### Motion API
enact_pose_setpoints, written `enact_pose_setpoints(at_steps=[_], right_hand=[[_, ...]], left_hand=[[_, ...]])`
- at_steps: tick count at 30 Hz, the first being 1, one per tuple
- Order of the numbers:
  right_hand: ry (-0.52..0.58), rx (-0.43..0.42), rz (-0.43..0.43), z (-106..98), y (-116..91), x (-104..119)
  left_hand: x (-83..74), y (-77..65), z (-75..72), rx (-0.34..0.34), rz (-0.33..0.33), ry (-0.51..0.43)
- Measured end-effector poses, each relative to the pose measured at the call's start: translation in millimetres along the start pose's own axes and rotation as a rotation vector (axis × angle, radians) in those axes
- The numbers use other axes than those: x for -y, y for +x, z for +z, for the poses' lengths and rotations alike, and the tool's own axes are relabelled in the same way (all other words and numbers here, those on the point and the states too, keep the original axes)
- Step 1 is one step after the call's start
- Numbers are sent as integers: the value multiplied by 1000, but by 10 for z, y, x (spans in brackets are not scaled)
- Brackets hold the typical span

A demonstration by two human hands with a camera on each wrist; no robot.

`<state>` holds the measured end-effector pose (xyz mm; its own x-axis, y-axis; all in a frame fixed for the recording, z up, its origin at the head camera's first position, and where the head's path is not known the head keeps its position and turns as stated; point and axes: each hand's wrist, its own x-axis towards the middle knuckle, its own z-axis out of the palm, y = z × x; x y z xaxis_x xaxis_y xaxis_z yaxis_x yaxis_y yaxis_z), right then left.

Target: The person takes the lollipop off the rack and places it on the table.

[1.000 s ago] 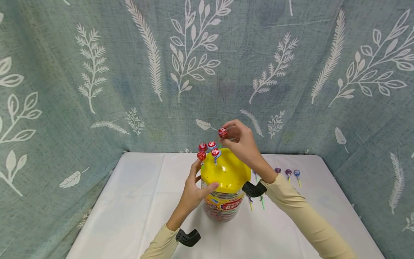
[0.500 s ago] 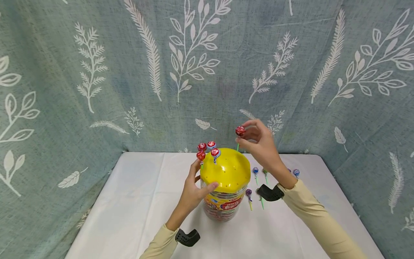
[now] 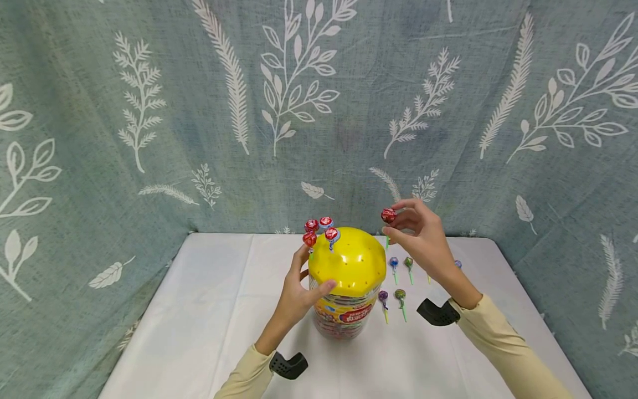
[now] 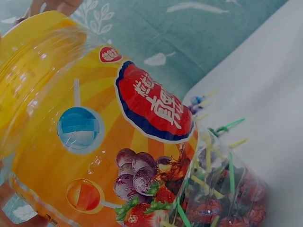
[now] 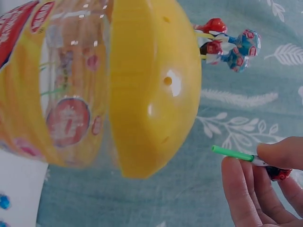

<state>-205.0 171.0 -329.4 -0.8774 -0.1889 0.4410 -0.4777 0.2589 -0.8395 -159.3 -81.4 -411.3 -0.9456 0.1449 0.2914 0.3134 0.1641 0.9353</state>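
Observation:
A clear candy jar (image 3: 344, 321) with a yellow lid (image 3: 356, 260) stands on the table. My left hand (image 3: 298, 291) holds it at the upper left, thumb on the front of the lid. Several red-topped lollipops (image 3: 332, 235) stick up from the lid's left side. To the right of the lid, my right hand (image 3: 421, 233) pinches a red lollipop (image 3: 388, 215) between thumb and fingers. Its bare green stick (image 5: 232, 153) points toward the lid in the right wrist view, apart from it. Small holes (image 5: 167, 81) dot the lid. More lollipops (image 4: 236, 208) show through the jar's clear wall.
On the white tablecloth (image 3: 249, 332), right of the jar, lie several loose lollipops, among them a purple one (image 3: 382, 297), a green one (image 3: 400, 295) and a blue one (image 3: 394, 262). A patterned curtain (image 3: 339, 111) hangs behind the table.
My right hand has moved right, away from the lid's back left, and lowered with the red lollipop still pinched. My left hand and the jar have stayed in place.

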Motion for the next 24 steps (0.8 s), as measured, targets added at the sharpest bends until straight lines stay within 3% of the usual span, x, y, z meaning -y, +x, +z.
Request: enact_pose_setpoints(at_steps=[10,18,24], right_hand=[[-63,1,78,-82,-209,159],[-54,-8,124,-183,-333,-283],[-78,-16,139,-232,-430,-455]], left_hand=[[11,4,-3,4,-7,11],[14,3,1,1,-8,9],[16,0,4,0,0,14]])
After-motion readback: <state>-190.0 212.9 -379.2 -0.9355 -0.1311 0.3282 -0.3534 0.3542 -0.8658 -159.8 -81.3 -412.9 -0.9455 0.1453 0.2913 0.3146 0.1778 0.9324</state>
